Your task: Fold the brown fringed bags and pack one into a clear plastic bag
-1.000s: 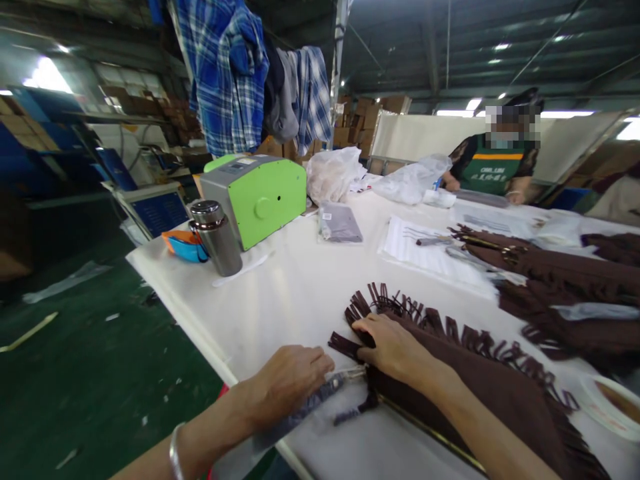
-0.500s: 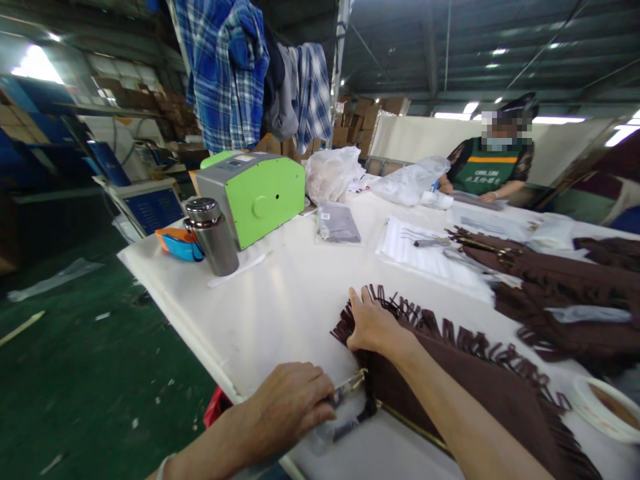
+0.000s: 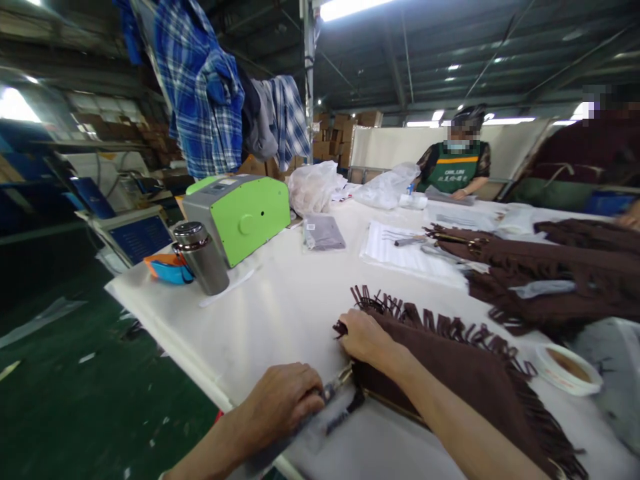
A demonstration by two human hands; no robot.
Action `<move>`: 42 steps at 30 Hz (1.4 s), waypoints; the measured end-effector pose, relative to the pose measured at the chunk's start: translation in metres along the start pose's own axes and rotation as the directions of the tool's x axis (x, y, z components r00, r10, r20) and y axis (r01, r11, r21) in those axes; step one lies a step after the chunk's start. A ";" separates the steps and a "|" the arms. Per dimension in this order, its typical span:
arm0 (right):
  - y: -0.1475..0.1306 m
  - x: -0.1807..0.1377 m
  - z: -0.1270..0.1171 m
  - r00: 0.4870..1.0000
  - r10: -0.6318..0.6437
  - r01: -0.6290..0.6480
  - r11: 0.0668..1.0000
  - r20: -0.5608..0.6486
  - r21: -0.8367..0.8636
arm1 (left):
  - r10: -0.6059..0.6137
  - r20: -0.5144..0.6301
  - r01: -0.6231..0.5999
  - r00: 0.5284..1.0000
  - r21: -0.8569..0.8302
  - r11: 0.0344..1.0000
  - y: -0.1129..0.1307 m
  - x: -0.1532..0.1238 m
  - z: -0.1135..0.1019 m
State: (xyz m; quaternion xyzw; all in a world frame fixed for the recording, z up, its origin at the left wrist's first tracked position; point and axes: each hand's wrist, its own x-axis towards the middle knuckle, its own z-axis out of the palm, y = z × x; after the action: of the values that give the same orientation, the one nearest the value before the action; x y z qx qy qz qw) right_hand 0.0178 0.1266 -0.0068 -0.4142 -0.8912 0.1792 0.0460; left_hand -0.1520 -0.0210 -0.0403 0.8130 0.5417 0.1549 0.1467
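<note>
A brown fringed bag (image 3: pixel 450 373) lies on the white table, with a gold zipper-like line along its near edge. My right hand (image 3: pixel 367 337) is closed on its left corner, fingers curled over the fringe. To the left, my left hand (image 3: pixel 287 400) is closed round a plastic-wrapped strap (image 3: pixel 345 413). A gold metal clasp (image 3: pixel 345 375) shows between that hand and the bag's corner. The fingertips of the left hand are partly hidden.
A steel flask (image 3: pixel 203 260) and a green machine (image 3: pixel 253 223) stand at the table's left. A roll of tape (image 3: pixel 567 370) lies right of the bag. More brown fringed pieces (image 3: pixel 560 260) lie beyond. A person in a green apron (image 3: pixel 455 167) works across the table.
My right hand's fingers, spread over the fringe before, have curled in round the bag's corner. The left hand keeps its hold on the strap. The view has shifted slightly right.
</note>
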 end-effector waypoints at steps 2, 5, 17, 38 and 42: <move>0.022 -0.011 -0.018 0.998 -0.061 0.063 0.994 -0.027 0.093 | -0.001 0.011 0.001 1.000 -0.023 1.000 0.000 0.000 -0.003; 0.055 -0.038 -0.035 0.990 -0.112 0.128 0.965 -0.082 0.229 | -0.016 0.017 0.017 1.000 -0.075 0.997 -0.003 0.005 -0.012; 0.108 -0.107 0.005 0.911 -0.262 0.338 0.917 -0.317 0.213 | 0.094 0.212 -0.086 0.973 -0.046 0.995 0.027 0.112 0.002; 0.200 -0.212 0.065 0.745 0.132 -0.264 0.958 -0.653 -0.107 | 0.093 0.051 -0.093 0.994 -0.006 0.996 0.082 0.162 0.069; 0.173 -0.202 0.080 0.686 0.059 -0.283 0.940 -0.725 -0.191 | 0.123 0.064 -0.130 0.990 0.126 0.983 0.084 0.142 0.059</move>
State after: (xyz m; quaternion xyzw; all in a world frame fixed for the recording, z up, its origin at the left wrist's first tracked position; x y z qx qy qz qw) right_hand 0.2560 0.0544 -0.1298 -0.5351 -0.7772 -0.1223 0.3078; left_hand -0.0059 0.0756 -0.0466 0.8577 0.4936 0.1055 0.0982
